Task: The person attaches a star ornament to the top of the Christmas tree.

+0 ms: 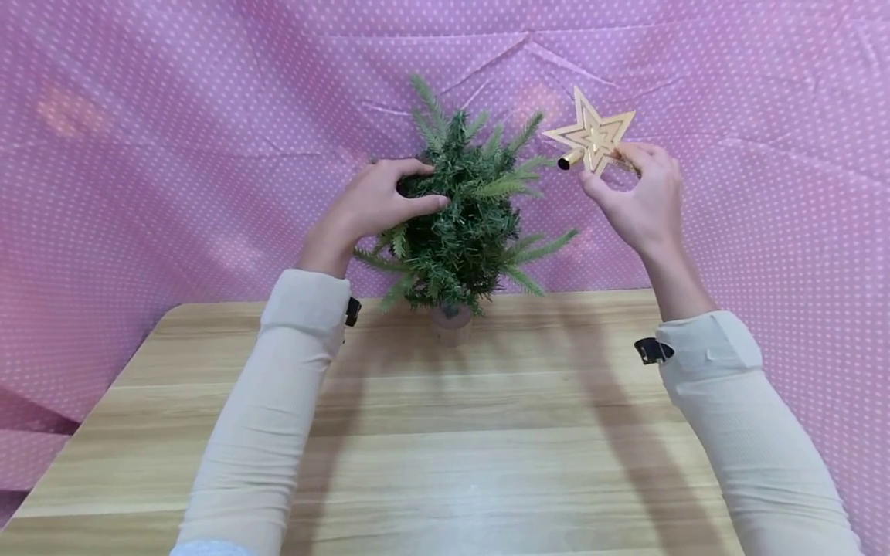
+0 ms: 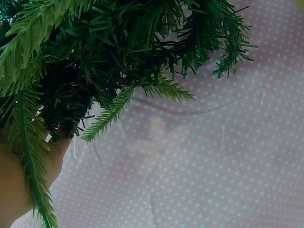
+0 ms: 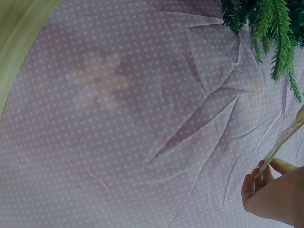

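Note:
A small artificial Christmas tree (image 1: 462,224) stands in a round base (image 1: 452,324) near the table's far edge. My left hand (image 1: 378,197) grips its upper left side, the thumb in front and the other fingers partly hidden in the needles. In the left wrist view, branches (image 2: 118,42) cover most of that hand (image 2: 23,175). To the right of the treetop, my right hand (image 1: 650,193) pinches a gold star topper (image 1: 594,135) by its lower right points. The star's short tube (image 1: 570,160) points down and left. Edge-on, the star (image 3: 280,142) shows in the right wrist view.
A wood-grain table (image 1: 445,463) spreads under both forearms. Close behind the tree hangs a pink dotted cloth (image 1: 229,139), creased behind the treetop. Light green sprigs (image 1: 545,245) stick out from the tree's sides. Each cuff has a black strap (image 1: 653,351) by it.

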{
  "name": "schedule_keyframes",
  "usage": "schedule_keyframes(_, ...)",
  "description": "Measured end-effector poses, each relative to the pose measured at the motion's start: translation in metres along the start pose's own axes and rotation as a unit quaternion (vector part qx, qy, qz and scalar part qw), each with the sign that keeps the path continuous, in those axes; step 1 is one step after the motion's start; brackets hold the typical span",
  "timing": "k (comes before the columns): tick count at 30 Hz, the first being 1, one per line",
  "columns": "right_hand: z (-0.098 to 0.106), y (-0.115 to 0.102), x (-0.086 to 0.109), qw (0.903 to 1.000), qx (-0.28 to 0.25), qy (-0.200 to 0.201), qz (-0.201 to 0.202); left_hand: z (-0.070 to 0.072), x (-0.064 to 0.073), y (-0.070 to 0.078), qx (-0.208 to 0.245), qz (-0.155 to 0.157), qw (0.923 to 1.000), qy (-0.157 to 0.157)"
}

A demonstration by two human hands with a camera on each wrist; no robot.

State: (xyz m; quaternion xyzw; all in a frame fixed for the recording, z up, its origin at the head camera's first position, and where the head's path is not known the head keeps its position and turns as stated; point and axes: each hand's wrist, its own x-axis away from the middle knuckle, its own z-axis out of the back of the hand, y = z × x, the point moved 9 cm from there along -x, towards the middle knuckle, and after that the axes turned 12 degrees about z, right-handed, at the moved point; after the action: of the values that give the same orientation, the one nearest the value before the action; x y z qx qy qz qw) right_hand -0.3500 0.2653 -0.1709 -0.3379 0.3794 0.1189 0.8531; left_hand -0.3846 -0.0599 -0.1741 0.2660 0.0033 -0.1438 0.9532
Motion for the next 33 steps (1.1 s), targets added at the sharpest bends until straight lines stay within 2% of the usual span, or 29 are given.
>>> schedule_keyframes(14,-0.004,-0.022,-0.015,0.9999,0.014,-0.005,0.007,-0.002,-0.003,0.000,0.008,-0.004,1.0000,-0.002)
schedule_keyframes(25,-0.014,-0.031,-0.020,0.9999,0.002,-0.013,-0.006,-0.002,-0.003,0.001,0.008,-0.003,0.9999,-0.006)
schedule_keyframes(33,-0.016,-0.044,-0.028,0.9998,0.015,-0.011,0.011,-0.001,-0.001,0.002,0.009,0.001,0.9999,-0.004)
